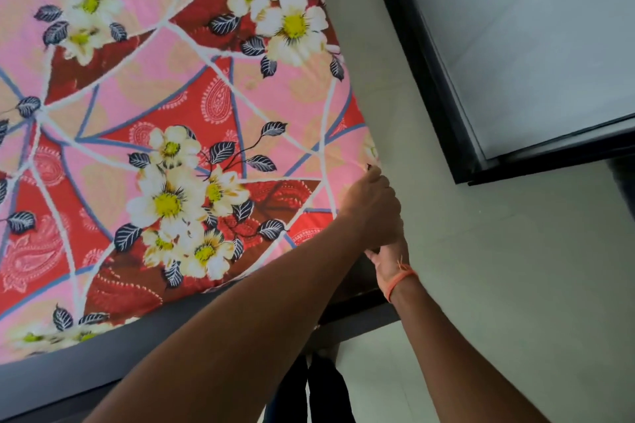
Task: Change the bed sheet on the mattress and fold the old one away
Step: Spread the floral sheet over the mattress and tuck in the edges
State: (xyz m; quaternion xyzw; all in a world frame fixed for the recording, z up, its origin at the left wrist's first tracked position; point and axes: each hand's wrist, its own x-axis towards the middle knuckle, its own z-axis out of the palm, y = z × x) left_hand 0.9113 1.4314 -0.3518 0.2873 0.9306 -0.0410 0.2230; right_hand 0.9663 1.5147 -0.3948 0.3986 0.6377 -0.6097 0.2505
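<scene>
Both hands, your left hand and right hand, grip the red-and-pink floral cotton sheet at the mattress corner, so next tuck it under, by my reckoning.

1 sheet, 2 hands, 1 bed frame, 1 wristband.

A bedroom in a home, by the look of it. Shown by a mattress dressed in a floral bed sheet, red and pink with white flowers, dark leaves and paisley shapes, stretched flat over the corner. Resting on a dark grey bed frame with a plain straight edge. Set close to a pale painted wall. Higher on that wall, a black-framed window with frosted, light-filled panes. Below the frame, a strip of pale tiled floor.
</scene>
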